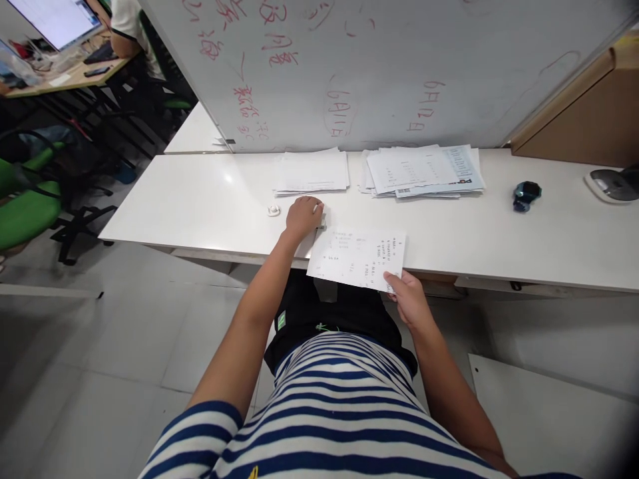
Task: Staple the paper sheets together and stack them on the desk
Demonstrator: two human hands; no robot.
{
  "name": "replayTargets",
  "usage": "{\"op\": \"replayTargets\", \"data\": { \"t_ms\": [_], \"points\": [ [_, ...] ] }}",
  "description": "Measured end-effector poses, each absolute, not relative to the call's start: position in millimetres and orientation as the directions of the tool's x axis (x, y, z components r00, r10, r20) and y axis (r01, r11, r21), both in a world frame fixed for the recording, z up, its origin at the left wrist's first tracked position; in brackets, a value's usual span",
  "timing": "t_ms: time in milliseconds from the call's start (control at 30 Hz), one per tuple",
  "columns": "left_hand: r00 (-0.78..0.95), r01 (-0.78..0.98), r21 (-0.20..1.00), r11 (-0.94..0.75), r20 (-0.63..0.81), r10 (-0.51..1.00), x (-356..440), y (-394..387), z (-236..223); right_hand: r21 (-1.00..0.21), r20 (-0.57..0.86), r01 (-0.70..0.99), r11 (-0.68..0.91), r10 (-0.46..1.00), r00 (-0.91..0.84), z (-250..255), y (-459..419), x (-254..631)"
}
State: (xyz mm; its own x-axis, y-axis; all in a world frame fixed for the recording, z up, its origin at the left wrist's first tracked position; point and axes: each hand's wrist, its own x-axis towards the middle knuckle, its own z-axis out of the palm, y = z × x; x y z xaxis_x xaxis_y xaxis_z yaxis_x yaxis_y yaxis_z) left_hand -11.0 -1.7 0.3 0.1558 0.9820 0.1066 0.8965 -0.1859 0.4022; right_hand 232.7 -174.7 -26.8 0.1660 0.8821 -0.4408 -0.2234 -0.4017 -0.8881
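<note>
My right hand (410, 297) pinches the near right corner of a printed sheet of paper (357, 256), thumb on top. The sheet is tilted over the table's front edge, covered in small lines of print. At its far left corner, my left hand (303, 218) rests low on the tabletop with the fingers curled. A small pale, shiny item shows beside those fingers, but they mostly hide it and its kind is unclear. Just left of this hand lies a small white round object (273, 211). Beyond it is a stack of white paper (312, 171).
A second stack of printed papers (424, 171) lies right of the first, against a whiteboard (379, 73) with red writing. Further right are a dark blue object (526, 195), a grey-and-white device (613, 185) and a cardboard box (579, 113). A green chair (30, 213) stands left; another person's arm (124, 43) shows behind.
</note>
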Motion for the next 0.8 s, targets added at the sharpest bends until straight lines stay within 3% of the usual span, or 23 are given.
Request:
{"op": "replayTargets", "data": {
  "t_ms": [433,800],
  "points": [
    [0.135,0.946,0.285,-0.154,0.082,0.987,1,-2,-2,-0.902,-0.421,-0.191,-0.387,0.887,0.188,-28,-174,232],
    [0.066,0.863,0.505,-0.023,-0.067,0.996,-19,12,3,-0.907,-0.411,-0.173,-0.383,0.897,0.166,-30,-181,233]
  ]
}}
